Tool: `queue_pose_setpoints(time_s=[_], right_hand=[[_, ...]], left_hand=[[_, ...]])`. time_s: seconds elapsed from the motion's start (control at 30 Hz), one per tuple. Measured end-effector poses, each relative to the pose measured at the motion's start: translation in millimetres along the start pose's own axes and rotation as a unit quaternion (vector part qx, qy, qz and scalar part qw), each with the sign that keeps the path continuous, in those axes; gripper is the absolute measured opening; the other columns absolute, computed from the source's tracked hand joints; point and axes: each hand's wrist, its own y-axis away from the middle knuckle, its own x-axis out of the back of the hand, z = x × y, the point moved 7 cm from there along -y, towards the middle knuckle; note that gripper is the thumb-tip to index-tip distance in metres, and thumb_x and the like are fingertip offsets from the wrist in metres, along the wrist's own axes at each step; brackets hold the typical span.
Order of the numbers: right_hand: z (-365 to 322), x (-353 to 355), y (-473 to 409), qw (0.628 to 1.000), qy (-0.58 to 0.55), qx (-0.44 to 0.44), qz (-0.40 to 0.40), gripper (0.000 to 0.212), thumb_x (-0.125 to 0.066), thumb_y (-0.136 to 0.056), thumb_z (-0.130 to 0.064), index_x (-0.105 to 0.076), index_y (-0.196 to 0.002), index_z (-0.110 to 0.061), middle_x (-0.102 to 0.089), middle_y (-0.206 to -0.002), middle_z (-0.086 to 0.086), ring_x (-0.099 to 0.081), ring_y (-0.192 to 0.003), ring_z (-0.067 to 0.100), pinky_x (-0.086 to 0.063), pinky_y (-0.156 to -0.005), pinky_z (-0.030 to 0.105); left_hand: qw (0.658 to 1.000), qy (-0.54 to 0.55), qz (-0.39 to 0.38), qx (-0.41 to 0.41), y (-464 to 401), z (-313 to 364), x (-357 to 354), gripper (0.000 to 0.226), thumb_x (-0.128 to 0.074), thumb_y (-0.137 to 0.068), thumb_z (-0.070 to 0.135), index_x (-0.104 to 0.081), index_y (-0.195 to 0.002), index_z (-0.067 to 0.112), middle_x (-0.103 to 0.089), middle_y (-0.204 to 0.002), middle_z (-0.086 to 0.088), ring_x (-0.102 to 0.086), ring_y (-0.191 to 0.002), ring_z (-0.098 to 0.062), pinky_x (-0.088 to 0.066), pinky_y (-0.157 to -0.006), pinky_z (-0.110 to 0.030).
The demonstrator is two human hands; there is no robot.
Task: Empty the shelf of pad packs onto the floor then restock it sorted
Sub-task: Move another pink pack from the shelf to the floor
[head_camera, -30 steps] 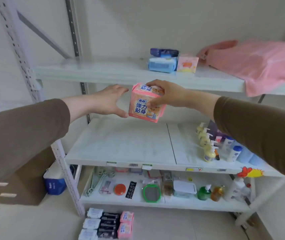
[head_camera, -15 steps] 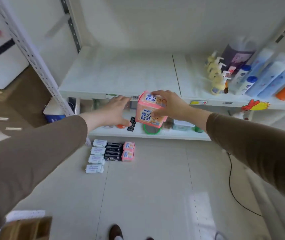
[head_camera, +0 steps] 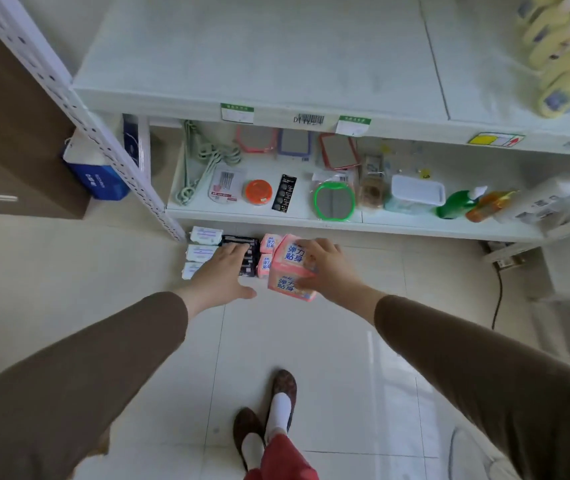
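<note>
The right hand [head_camera: 325, 268] grasps a pink pad pack [head_camera: 292, 268] from its right side, with the fingers curled over the top far edge and the thumb on the near side, so the pack sits to the left of the palm and partly under the fingers. The pack is above the floor [head_camera: 311, 358], just in front of the bottom shelf [head_camera: 345, 221], and whether it touches the tiles or is in the air I cannot tell. To its left on the floor lie other packs in rows: white packs [head_camera: 202, 244] at the far left, dark packs [head_camera: 245, 252] in the middle, and small pink packs [head_camera: 267, 252] just beside the held one. The left hand [head_camera: 223, 275] is released, fingers straight and slightly spread, palm down over the dark packs; it covers part of them, and I cannot tell if it touches them. The held pack hides part of the small pink packs. Both arms reach forward and down in brown sleeves [head_camera: 86, 368]. The wide middle shelf [head_camera: 259, 57] is at the top, and yellow bottles [head_camera: 567, 60] at its right end are blurred and cut off by the edge. On the bottom shelf stand a green mirror [head_camera: 333, 201], an orange lid [head_camera: 258, 192] and a green bottle [head_camera: 456, 204].
</note>
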Motion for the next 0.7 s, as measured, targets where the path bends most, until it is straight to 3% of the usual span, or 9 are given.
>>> queue_pose_setpoints(time_s=[0.17,0.43,0.7], right_hand=[[40.8,-81.1,-46.7,1.000,0.013,-0.004,-0.028,0.079,-0.076,-0.075,-0.026,-0.039,-0.145,-0.030,-0.042,-0.138,0.000,-0.037,-0.121,0.025,-0.038,-0.100,0.032],[101.5,-204.9,-107.4,0.998,0.003,-0.037,-0.060,0.081,-0.074,-0.074,-0.021,-0.033,-0.143,-0.032,-0.038,-0.136,-0.004,-0.032,-0.126,0.021,-0.043,-0.102,0.033],[152.3,-324.8,-176.9,0.996,0.020,-0.060,-0.059,0.085,-0.068,-0.082,-0.014,-0.021,-0.152,-0.028,-0.035,-0.150,-0.009,-0.033,-0.133,0.025,-0.048,-0.102,0.040]], left_hand=[[0.999,0.005,-0.021,0.036,-49.2,-49.8,-63.2,0.106,-0.077,-0.079,0.041,-0.009,-0.157,0.017,-0.013,-0.162,-0.003,-0.012,-0.149,-0.021,-0.026,-0.114,-0.038],[0.998,0.007,-0.032,0.049,-116.1,-120.6,-161.2,0.099,-0.074,-0.080,0.038,-0.015,-0.155,0.013,-0.026,-0.155,-0.004,-0.025,-0.141,-0.023,-0.034,-0.110,-0.035],[0.998,0.023,-0.025,0.047,-194.4,-195.0,-250.8,0.095,-0.075,-0.081,0.037,-0.018,-0.153,0.012,-0.029,-0.153,-0.004,-0.029,-0.140,-0.023,-0.035,-0.109,-0.035]])
